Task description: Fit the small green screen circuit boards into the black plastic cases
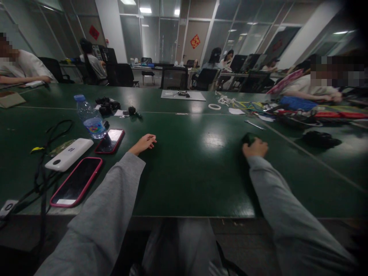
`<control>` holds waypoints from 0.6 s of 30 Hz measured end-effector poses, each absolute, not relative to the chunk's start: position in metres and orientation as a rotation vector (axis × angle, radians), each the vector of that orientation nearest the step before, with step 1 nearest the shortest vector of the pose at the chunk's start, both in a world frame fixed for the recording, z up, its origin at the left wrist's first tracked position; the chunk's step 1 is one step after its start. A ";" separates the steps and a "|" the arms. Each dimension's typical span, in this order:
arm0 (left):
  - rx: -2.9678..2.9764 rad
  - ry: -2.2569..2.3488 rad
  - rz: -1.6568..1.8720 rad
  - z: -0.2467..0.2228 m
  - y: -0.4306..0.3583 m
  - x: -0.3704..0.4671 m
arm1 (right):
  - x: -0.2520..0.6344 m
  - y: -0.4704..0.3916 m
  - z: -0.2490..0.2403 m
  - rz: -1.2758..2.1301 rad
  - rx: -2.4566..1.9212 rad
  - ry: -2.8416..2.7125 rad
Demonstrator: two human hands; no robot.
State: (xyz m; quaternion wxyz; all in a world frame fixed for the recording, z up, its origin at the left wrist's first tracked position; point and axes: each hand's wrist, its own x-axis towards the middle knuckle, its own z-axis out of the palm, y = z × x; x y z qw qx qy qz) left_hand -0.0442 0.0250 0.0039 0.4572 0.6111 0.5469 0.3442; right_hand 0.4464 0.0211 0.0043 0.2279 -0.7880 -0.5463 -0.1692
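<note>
My left hand (145,143) rests on the green table, its fingers slightly bent and apart, with nothing in them. Closest to it is a phone in a red case (110,141), lying just to its left. On the right side, my right hand (255,148) is closed around a small dark object (249,138) at the tabletop. Fingers and blur cover much of that object, so its kind does not show. A silver wrench-like tool (254,125) lies a little beyond this hand.
Left of my arm are a pink-cased phone (77,182), a white power bank (69,155), black cables (43,191) and an upright water bottle (90,119). Farther off lie a white tape ring (214,107), tangled cables (250,105) and a black bundle (321,139). People sit around.
</note>
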 end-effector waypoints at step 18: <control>1.682 1.269 0.778 0.008 0.021 -0.031 | 0.209 -0.017 -0.007 0.365 -0.761 -2.334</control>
